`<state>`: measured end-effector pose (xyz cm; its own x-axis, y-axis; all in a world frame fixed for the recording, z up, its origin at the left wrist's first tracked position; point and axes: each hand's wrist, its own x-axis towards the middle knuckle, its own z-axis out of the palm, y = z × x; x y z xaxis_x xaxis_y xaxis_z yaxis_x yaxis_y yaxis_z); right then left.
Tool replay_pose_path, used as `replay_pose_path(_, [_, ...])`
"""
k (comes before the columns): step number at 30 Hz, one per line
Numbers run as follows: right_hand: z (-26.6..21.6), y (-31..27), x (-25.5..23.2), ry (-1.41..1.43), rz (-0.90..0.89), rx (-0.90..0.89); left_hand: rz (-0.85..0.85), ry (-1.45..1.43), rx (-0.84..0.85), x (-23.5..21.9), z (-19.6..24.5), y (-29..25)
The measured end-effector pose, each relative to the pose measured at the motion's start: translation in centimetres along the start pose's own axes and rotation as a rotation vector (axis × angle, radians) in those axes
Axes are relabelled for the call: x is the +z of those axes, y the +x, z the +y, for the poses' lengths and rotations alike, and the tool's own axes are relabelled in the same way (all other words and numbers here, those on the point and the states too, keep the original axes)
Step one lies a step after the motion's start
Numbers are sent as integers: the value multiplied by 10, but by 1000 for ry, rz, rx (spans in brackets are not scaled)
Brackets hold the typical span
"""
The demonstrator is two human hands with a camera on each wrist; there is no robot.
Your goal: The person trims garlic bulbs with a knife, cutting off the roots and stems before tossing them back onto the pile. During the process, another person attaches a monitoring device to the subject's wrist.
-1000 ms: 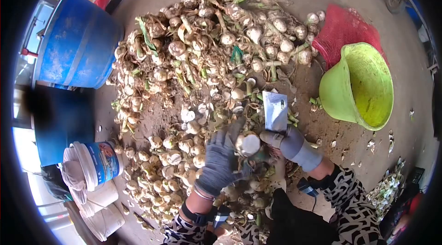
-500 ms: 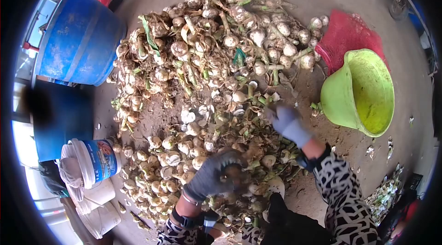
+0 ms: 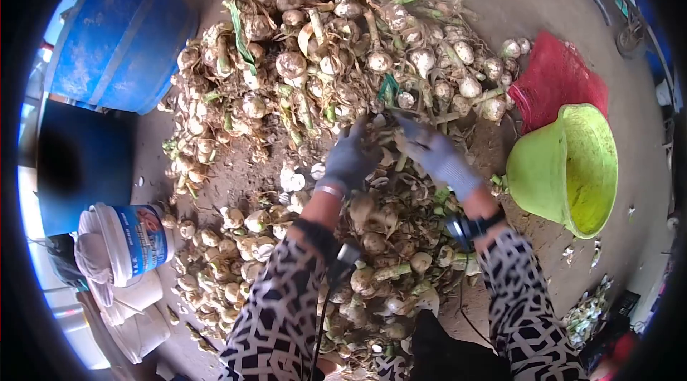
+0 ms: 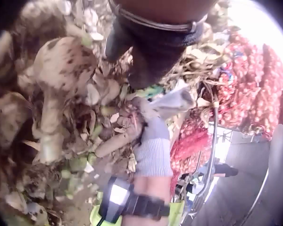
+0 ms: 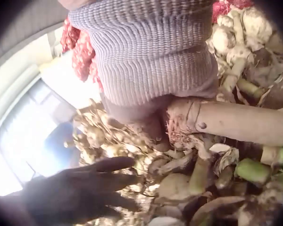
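Note:
My left hand (image 3: 351,159), in a grey glove, reaches over the near edge of the far heap of garlic bulbs (image 3: 290,65) with long stalks. In the right wrist view its dark fingers (image 5: 118,183) are spread, with nothing held between them. My right hand (image 3: 444,159), also gloved, is close beside it on the right. It grips a knife by its wooden handle (image 5: 245,120); the broad silver blade (image 4: 174,103) shows in the left wrist view. A large garlic bulb (image 4: 66,63) with a thick stem lies near the left hand.
Trimmed garlic bulbs (image 3: 250,281) lie heaped nearer the body. A lime-green bucket (image 3: 533,166) lies tipped at right beside a red mesh sack (image 3: 554,84). A blue tub (image 3: 118,30) and a labelled white pail (image 3: 143,238) stand at left.
A second ago the left hand was beside a trimmed bulb, near the body. Both hands have moved forward to the far heap, and the head view has shifted. The right hand keeps the knife.

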<state>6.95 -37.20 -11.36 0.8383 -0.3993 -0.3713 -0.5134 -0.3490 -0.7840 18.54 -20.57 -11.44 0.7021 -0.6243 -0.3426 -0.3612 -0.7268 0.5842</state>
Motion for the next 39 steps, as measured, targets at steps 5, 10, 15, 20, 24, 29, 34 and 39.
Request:
replay_pose_path(5, [-29,-154,-94,377,159,-225,6,-37,-131,16,-5,41])
replay_pose_path(10, [-14,-236,-181,-487,622,-326,205,-179,2,3,-10,-22])
replay_pose_path(15, [-12,-227,-119,-384,665,-431,347,-569,208,-9,9,-106])
replay_pose_path(20, [-58,-194,-30,20,414,-519,261,-916,181,-11,57,-166])
replay_pose_path(24, [30,-169,7,-114,218,-238,455,-535,396,-18,72,-179])
replay_pose_path(29, [-16,-198,-25,185,244,-170,159,-927,213,-5,42,-176])
replay_pose_path(34, [-43,-200,-46,-186,205,-505,-47,-1181,-30,-4,55,-185])
replay_pose_path(39, [-27,-191,-36,-88,56,-315,53,-925,312,-19,84,-193])
